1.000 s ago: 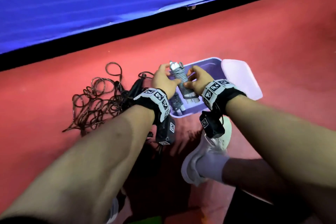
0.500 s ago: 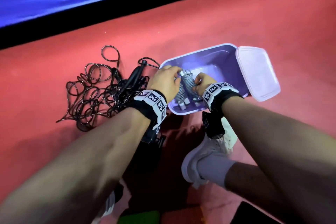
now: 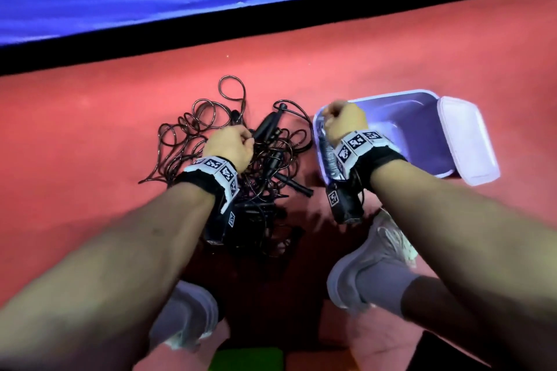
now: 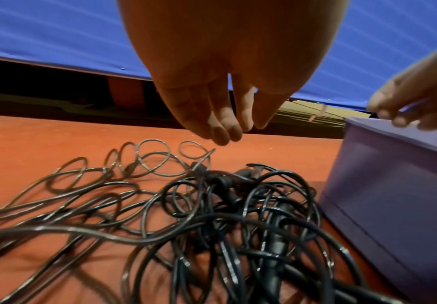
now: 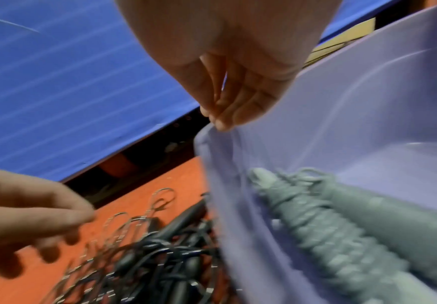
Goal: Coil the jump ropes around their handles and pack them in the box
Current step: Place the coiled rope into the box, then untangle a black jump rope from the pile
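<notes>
Landmark: the purple box (image 3: 401,129), open on the red floor (image 3: 90,129). Your right hand (image 3: 343,125) sits over the box's left front corner, fingers bunched with their tips at the rim; the right wrist view shows them pressed together at the rim's edge, but whether they actually pinch the rim cannot be told through the blur. Inside the box, against its left wall, lie two grey coiled jump ropes (image 5: 342,236), rope wound round the handles, side by side and touching. The box lid (image 3: 467,141) lies against the box's right side. Just left of the box, the tangled black jump ropes (image 3: 265,159) sprawl loose on the floor, handles mixed in. Your left hand (image 4: 222,86) hangs above that tangle, fingers relaxed and close together, holding nothing. Your grey shoes (image 3: 370,265) stand on the near side of the box.
</notes>
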`<state>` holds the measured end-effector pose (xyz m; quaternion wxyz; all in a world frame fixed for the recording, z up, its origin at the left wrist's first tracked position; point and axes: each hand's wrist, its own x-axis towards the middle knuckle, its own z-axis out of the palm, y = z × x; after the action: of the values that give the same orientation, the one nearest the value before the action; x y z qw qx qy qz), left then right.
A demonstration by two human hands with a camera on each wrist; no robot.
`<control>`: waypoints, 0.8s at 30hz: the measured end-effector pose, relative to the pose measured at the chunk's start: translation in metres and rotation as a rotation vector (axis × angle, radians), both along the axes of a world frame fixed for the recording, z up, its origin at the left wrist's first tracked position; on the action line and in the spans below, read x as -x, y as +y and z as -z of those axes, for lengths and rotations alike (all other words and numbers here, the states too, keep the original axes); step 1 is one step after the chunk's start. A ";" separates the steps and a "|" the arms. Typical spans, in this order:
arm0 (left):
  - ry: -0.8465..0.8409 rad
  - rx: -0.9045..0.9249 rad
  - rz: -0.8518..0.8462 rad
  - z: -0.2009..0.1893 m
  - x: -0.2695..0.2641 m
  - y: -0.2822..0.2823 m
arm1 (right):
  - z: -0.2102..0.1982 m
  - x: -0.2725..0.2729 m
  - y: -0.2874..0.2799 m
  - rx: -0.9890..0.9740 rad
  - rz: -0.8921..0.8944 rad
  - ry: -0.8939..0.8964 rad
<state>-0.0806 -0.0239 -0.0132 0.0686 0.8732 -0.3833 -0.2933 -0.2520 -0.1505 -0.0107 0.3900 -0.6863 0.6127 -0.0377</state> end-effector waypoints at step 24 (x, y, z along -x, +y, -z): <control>0.302 0.010 -0.100 0.087 -0.023 -0.005 | 0.086 -0.119 0.030 -0.340 -0.240 0.124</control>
<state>-0.0573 -0.0285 -0.1005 0.1443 0.8366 -0.3263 -0.4156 -0.1328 -0.1207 -0.0966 0.4633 -0.6797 0.5471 0.1552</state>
